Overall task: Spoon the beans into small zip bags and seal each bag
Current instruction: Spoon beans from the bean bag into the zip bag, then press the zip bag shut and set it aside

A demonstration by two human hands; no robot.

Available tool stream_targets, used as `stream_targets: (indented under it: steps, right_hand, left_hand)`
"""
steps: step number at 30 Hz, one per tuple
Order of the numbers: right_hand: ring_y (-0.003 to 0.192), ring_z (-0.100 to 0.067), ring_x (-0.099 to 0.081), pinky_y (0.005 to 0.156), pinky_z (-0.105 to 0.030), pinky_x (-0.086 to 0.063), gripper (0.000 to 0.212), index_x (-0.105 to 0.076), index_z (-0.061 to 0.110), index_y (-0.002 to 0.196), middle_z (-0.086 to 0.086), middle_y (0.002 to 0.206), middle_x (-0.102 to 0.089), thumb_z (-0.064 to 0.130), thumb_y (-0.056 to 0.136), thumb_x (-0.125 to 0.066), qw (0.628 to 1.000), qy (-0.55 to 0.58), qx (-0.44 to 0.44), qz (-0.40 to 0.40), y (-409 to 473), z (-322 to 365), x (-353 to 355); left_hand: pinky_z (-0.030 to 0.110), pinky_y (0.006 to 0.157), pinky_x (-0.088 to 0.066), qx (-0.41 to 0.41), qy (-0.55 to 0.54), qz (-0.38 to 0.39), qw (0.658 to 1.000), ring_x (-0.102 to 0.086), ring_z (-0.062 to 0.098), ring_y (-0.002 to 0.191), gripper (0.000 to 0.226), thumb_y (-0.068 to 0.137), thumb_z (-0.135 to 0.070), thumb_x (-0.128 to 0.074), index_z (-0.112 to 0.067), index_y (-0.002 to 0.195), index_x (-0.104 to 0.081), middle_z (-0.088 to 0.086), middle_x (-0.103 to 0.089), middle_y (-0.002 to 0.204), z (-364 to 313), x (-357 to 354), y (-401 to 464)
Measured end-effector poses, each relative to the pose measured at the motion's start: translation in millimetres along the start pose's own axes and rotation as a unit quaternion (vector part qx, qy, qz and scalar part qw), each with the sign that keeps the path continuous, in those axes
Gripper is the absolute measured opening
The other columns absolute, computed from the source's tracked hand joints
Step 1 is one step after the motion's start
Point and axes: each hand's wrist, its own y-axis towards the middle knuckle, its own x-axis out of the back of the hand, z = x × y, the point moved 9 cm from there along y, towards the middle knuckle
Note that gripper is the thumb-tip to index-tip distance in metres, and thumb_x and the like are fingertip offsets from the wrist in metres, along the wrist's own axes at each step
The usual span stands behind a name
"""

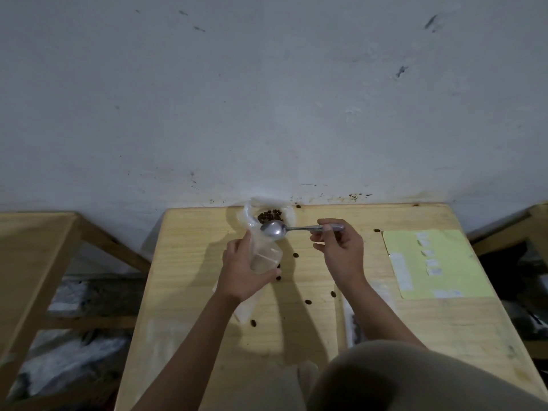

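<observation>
The right hand (338, 247) pinches the handle of a spoon (292, 228) that lies left-right, its empty bowl pointing left just above the mouth of a small zip bag (264, 256). The left hand (244, 271) grips that bag. Beans (269, 215) sit in a plastic bag (252, 213) at the table's (296, 336) far edge.

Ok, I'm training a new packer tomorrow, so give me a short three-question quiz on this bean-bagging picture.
1. True or false: the spoon bowl is heaped with beans.
2. Which hand holds the small zip bag? A) left B) right C) neither
3. Fill in: the pile of beans sits at the table's ___ edge, by the wall.

Key: 1 false, the bowl looks empty. 2 A, the left hand grips it; the right hand pinches the spoon handle. 3 far; loose beans also dot the table.
</observation>
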Motion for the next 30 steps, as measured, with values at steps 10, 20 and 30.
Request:
stream_targets:
  steps: [10, 20, 30]
  right_hand:
    - [0.081, -0.021, -0.068, 0.077, -0.039, -0.057, 0.015, -0.064, 0.008, 0.099, -0.008, 0.085, -0.068, 0.012, 0.094, -0.05, 0.989, 0.005, -0.138, -0.06, 32, -49, -21]
    - [0.126, -0.031, -0.039, 0.086, -0.032, -0.037, 0.043, -0.046, 0.009, 0.132, -0.014, 0.133, -0.045, 0.022, 0.092, -0.055, 0.964, -0.239, -0.107, -0.031, 42, -45, -16]
    - [0.07, -0.011, -0.067, 0.073, -0.032, -0.055, 0.02, -0.069, 0.012, 0.086, 0.004, 0.071, -0.07, 0.024, 0.094, -0.054, 0.978, 0.012, -0.093, 0.188, -41, 0, -27]
  left_hand:
    - [0.029, 0.103, -0.028, 0.003, -0.011, -0.038, 0.999, -0.026, 0.014, 0.129, 0.113, 0.058, -0.058, -0.076, -0.03, 0.149, -0.015, -0.016, -0.021, 0.123, -1, 11, -6]
    - [0.017, 0.098, -0.03, 0.013, -0.054, -0.084, 0.995, -0.032, 0.014, 0.125, 0.107, 0.065, -0.042, -0.082, -0.021, 0.15, -0.019, -0.004, -0.027, 0.125, -17, 21, -12]
    - [0.018, 0.096, -0.031, 0.017, -0.14, -0.038, 0.989, -0.033, 0.009, 0.123, 0.102, 0.069, -0.052, -0.074, -0.025, 0.149, -0.018, -0.004, -0.027, 0.129, -53, 2, -29]
